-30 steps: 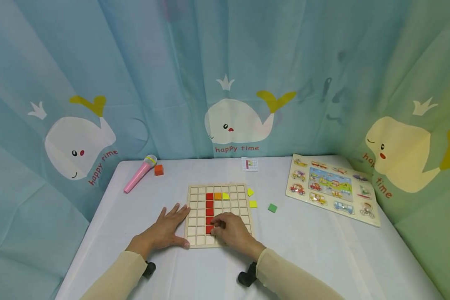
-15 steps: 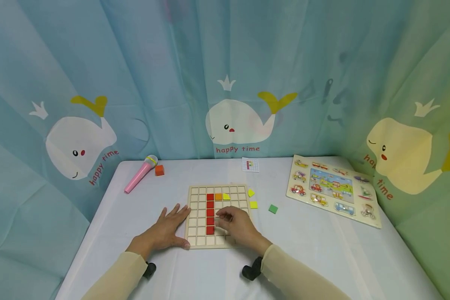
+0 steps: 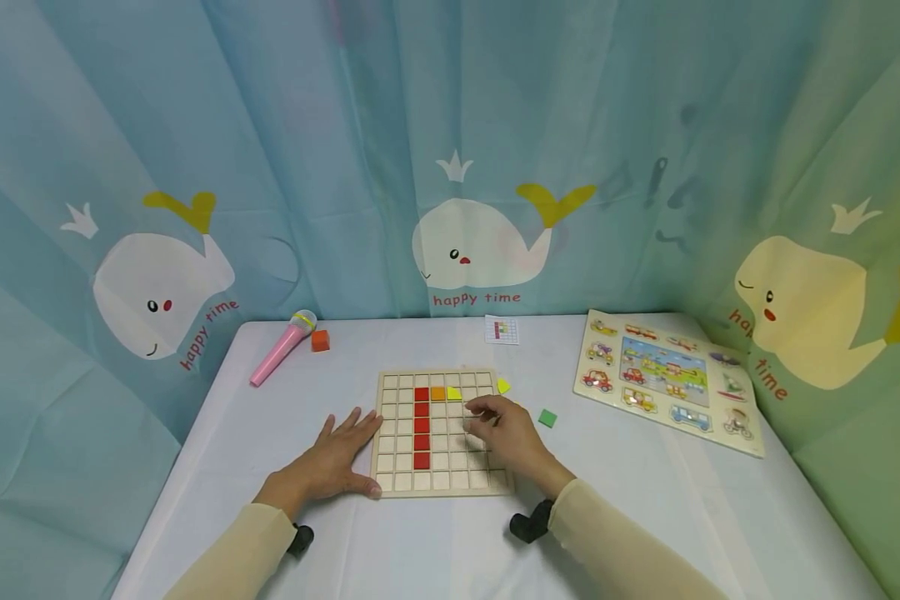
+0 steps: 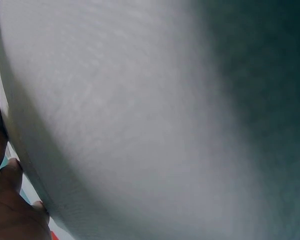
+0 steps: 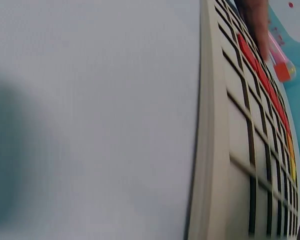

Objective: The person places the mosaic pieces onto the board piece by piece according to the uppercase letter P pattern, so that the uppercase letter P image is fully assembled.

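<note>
A wooden grid board (image 3: 441,480) lies on the table. Red square tiles (image 3: 422,426) form a column in it, with an orange tile (image 3: 438,393) and a yellow piece (image 3: 453,393) to the right of the top one. My left hand (image 3: 326,460), fingers spread, rests against the board's left edge; part of it shows in the left wrist view. Over the board's right side hovers my right hand (image 3: 513,435), its fingers loosely bent and nothing visible between them. Beyond the right edge lie a second yellow piece (image 3: 503,386) and a green tile (image 3: 547,418).
A small printed pattern card (image 3: 502,330) lies behind the board. At the back left are a pink toy microphone (image 3: 281,350) and an orange-red cube (image 3: 320,340). A vehicle picture puzzle (image 3: 607,392) lies at the right. Whale-print curtains (image 3: 375,167) enclose the table.
My right hand has moved from the lowest red tile up and right, uncovering the red column. It now covers the place where a yellow square lay. The left hand stays put.
</note>
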Demonstrator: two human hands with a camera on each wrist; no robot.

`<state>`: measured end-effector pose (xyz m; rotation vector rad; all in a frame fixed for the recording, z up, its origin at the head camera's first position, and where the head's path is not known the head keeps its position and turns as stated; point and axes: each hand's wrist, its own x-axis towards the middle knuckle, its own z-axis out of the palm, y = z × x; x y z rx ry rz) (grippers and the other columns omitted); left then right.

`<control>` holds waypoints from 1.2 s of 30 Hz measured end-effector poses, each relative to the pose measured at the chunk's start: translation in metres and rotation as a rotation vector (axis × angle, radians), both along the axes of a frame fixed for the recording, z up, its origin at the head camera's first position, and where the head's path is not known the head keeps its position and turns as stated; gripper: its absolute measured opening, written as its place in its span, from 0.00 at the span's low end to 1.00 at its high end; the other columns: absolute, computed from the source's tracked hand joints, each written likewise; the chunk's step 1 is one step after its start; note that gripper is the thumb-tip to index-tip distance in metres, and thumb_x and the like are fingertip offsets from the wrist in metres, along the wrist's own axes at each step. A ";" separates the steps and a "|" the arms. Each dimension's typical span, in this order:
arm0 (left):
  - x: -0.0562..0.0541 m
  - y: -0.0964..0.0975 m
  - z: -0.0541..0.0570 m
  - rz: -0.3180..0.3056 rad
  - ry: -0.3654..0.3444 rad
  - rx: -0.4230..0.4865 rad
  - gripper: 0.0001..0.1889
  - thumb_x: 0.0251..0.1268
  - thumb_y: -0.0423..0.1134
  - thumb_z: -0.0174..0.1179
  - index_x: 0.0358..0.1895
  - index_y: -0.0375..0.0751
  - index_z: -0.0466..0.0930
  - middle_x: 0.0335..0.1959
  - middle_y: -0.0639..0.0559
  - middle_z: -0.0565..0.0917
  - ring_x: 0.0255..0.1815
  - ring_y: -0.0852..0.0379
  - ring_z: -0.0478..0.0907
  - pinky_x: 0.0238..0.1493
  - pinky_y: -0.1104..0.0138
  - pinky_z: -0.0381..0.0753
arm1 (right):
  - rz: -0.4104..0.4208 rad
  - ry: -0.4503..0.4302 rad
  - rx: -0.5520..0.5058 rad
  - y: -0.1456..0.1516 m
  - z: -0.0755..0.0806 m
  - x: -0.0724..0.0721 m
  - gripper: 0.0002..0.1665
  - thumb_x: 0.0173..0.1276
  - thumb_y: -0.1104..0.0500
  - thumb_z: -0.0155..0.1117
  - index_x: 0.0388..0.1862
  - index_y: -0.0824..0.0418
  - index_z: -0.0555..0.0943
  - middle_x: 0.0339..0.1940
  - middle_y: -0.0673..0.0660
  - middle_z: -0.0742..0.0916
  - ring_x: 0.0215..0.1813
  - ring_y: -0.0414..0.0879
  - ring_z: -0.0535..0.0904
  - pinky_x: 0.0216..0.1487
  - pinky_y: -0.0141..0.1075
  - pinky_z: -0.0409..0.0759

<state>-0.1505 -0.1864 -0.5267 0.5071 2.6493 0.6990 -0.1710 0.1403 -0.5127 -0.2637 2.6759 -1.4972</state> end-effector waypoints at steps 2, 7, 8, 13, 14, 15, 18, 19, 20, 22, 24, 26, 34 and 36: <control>0.000 0.000 0.000 0.002 -0.001 -0.004 0.65 0.45 0.62 0.81 0.86 0.45 0.54 0.87 0.49 0.55 0.90 0.43 0.41 0.87 0.41 0.30 | -0.008 -0.004 -0.003 0.009 0.001 -0.002 0.18 0.70 0.60 0.74 0.58 0.61 0.86 0.48 0.55 0.88 0.46 0.45 0.81 0.43 0.33 0.82; 0.000 0.000 0.000 0.001 0.002 -0.009 0.64 0.46 0.62 0.81 0.86 0.45 0.55 0.87 0.49 0.56 0.90 0.43 0.42 0.87 0.41 0.31 | -0.047 0.009 0.036 0.035 0.002 -0.007 0.21 0.70 0.60 0.74 0.60 0.63 0.85 0.55 0.59 0.89 0.53 0.50 0.82 0.53 0.40 0.82; 0.000 0.000 0.000 -0.001 0.004 -0.010 0.64 0.46 0.62 0.81 0.86 0.45 0.55 0.87 0.49 0.56 0.90 0.43 0.42 0.87 0.41 0.31 | -0.058 0.016 0.047 0.041 0.002 -0.008 0.21 0.70 0.60 0.74 0.60 0.63 0.85 0.56 0.60 0.89 0.54 0.52 0.83 0.53 0.41 0.83; 0.000 0.000 -0.001 -0.005 0.009 -0.012 0.64 0.46 0.63 0.80 0.86 0.45 0.55 0.87 0.49 0.56 0.90 0.44 0.42 0.87 0.41 0.31 | -0.114 0.038 0.103 0.072 0.001 -0.012 0.24 0.70 0.60 0.74 0.63 0.64 0.84 0.59 0.63 0.88 0.58 0.56 0.82 0.56 0.45 0.83; 0.000 0.000 -0.001 -0.006 0.008 -0.011 0.64 0.46 0.63 0.80 0.86 0.45 0.55 0.87 0.49 0.56 0.90 0.44 0.42 0.87 0.41 0.31 | -0.120 0.044 0.118 0.077 0.001 -0.013 0.24 0.70 0.60 0.74 0.64 0.64 0.83 0.60 0.63 0.87 0.59 0.57 0.82 0.57 0.45 0.83; 0.000 0.000 -0.001 -0.006 0.008 -0.010 0.64 0.46 0.63 0.80 0.86 0.44 0.55 0.87 0.49 0.56 0.90 0.44 0.42 0.87 0.41 0.31 | -0.128 0.044 0.130 0.082 0.000 -0.013 0.25 0.70 0.60 0.74 0.64 0.64 0.83 0.60 0.63 0.87 0.59 0.57 0.82 0.57 0.46 0.83; 0.000 -0.001 0.000 -0.009 0.009 -0.012 0.64 0.46 0.63 0.80 0.86 0.44 0.55 0.87 0.49 0.56 0.90 0.44 0.42 0.87 0.41 0.31 | -0.142 0.034 0.175 0.096 -0.002 -0.013 0.26 0.71 0.59 0.74 0.66 0.63 0.82 0.61 0.64 0.86 0.59 0.58 0.82 0.57 0.49 0.82; 0.000 -0.001 0.000 -0.008 0.010 -0.011 0.64 0.46 0.62 0.80 0.86 0.44 0.55 0.87 0.49 0.56 0.90 0.44 0.42 0.87 0.41 0.31 | -0.143 0.028 0.192 0.100 -0.003 -0.013 0.26 0.71 0.58 0.73 0.66 0.63 0.82 0.61 0.64 0.86 0.60 0.58 0.82 0.57 0.50 0.82; 0.000 -0.001 0.000 -0.008 0.011 -0.011 0.64 0.46 0.62 0.80 0.86 0.44 0.55 0.87 0.49 0.56 0.90 0.44 0.42 0.87 0.41 0.31 | -0.141 0.018 0.203 0.103 -0.003 -0.013 0.27 0.71 0.58 0.73 0.67 0.63 0.81 0.61 0.65 0.86 0.60 0.59 0.81 0.58 0.51 0.82; 0.000 0.000 0.001 -0.008 0.010 -0.013 0.64 0.46 0.62 0.81 0.86 0.44 0.55 0.87 0.48 0.56 0.90 0.44 0.42 0.87 0.41 0.31 | -0.139 -0.006 0.218 0.108 -0.005 -0.012 0.27 0.71 0.58 0.73 0.67 0.63 0.81 0.62 0.65 0.85 0.62 0.60 0.81 0.60 0.53 0.82; 0.000 0.000 0.002 -0.005 0.009 -0.015 0.64 0.46 0.62 0.81 0.86 0.44 0.55 0.87 0.48 0.56 0.90 0.43 0.42 0.87 0.41 0.31 | -0.130 -0.018 0.231 0.111 -0.006 -0.010 0.27 0.71 0.59 0.72 0.67 0.65 0.80 0.62 0.67 0.84 0.63 0.61 0.80 0.62 0.55 0.81; 0.000 0.001 0.002 -0.002 0.008 -0.018 0.64 0.46 0.61 0.81 0.86 0.44 0.55 0.87 0.49 0.56 0.90 0.44 0.42 0.87 0.42 0.31 | -0.124 -0.022 0.237 0.113 -0.008 -0.009 0.27 0.71 0.60 0.71 0.67 0.66 0.80 0.62 0.67 0.84 0.63 0.61 0.80 0.63 0.56 0.81; 0.000 0.000 0.002 -0.007 0.008 -0.026 0.65 0.45 0.62 0.81 0.86 0.44 0.55 0.87 0.49 0.56 0.90 0.43 0.42 0.87 0.41 0.32 | -0.114 -0.019 0.271 0.114 -0.014 -0.010 0.26 0.69 0.61 0.72 0.64 0.69 0.81 0.59 0.67 0.85 0.60 0.61 0.81 0.65 0.58 0.80; 0.001 -0.001 0.002 -0.013 0.011 -0.014 0.65 0.45 0.62 0.81 0.86 0.43 0.55 0.87 0.47 0.56 0.89 0.42 0.43 0.87 0.40 0.32 | -0.112 -0.011 0.286 0.115 -0.016 -0.010 0.26 0.68 0.61 0.73 0.63 0.69 0.82 0.59 0.67 0.85 0.61 0.61 0.81 0.65 0.59 0.80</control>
